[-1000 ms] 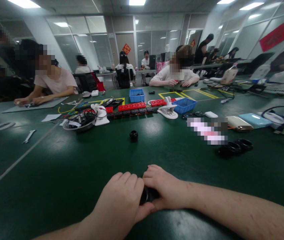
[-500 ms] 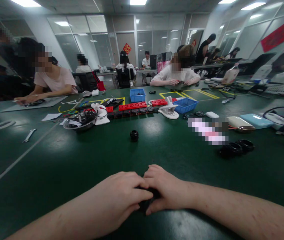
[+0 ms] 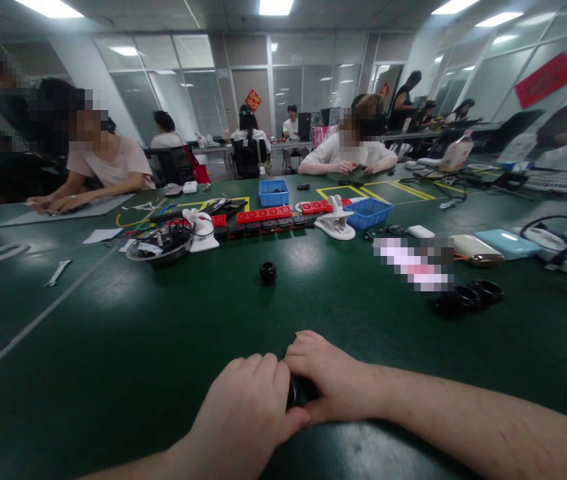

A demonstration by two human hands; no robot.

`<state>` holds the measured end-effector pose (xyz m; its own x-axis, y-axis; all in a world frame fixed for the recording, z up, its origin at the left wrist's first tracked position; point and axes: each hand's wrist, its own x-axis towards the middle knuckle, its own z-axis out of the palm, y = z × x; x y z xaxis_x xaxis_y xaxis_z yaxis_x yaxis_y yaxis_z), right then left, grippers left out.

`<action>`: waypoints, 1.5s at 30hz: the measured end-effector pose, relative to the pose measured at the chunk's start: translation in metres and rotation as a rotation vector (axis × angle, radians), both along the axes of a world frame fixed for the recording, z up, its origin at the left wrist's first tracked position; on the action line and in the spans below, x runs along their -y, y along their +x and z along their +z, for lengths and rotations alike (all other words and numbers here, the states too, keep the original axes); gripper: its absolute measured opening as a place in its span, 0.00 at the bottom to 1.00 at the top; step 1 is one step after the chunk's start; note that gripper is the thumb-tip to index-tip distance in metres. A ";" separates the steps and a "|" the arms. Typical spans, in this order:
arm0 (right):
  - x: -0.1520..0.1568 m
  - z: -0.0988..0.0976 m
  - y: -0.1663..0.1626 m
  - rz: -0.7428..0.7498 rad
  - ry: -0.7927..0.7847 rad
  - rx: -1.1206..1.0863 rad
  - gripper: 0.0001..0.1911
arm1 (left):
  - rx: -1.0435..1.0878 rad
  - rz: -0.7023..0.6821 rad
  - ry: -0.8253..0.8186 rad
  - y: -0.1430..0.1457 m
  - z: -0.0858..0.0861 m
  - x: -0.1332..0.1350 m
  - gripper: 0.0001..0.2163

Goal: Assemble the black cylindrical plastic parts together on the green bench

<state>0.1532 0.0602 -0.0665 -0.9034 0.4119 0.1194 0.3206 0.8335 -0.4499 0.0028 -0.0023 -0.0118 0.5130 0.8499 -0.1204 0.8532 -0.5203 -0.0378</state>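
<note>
Both of my hands meet low in the middle of the green table (image 3: 113,347). My left hand (image 3: 248,413) and my right hand (image 3: 328,380) are closed around a small black round part (image 3: 299,392), which shows only as a dark sliver between the thumbs. Most of that part is hidden by my fingers. A similar small black cylinder (image 3: 268,273) stands alone on the table farther ahead. To the right lie black rings (image 3: 468,297) in a short row.
A metal bowl of cables (image 3: 160,245), red and black power strips (image 3: 263,215), two blue bins (image 3: 369,212), a white clamp (image 3: 336,220) and a wrench (image 3: 57,272) lie across the table. Phones and cables sit at the right. Other people work at the far side.
My left hand has turned back, its fingers curling up again from lying flat over the part. My right hand has stayed in place.
</note>
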 end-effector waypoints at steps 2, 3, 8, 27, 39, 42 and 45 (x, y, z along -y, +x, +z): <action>0.000 0.000 0.000 0.006 0.010 0.003 0.18 | 0.000 0.035 0.033 0.001 -0.002 0.001 0.12; 0.000 0.000 0.000 0.010 0.013 0.003 0.18 | 0.001 0.052 0.040 0.001 -0.002 0.001 0.12; 0.000 0.001 0.000 0.012 0.025 -0.005 0.17 | 0.028 0.095 0.052 0.002 -0.003 0.002 0.10; 0.001 0.007 0.001 0.019 -0.046 -0.008 0.16 | 0.430 -0.241 -0.361 -0.033 0.034 -0.014 0.14; -0.001 -0.001 0.001 0.019 -0.017 -0.014 0.19 | 0.340 -0.143 -0.311 -0.023 0.022 -0.009 0.16; 0.000 -0.001 0.001 0.016 -0.026 -0.024 0.19 | 0.272 -0.110 -0.232 -0.019 0.014 -0.006 0.12; 0.000 0.000 0.000 0.019 -0.037 -0.039 0.18 | 0.175 -0.076 -0.155 -0.014 0.009 -0.004 0.10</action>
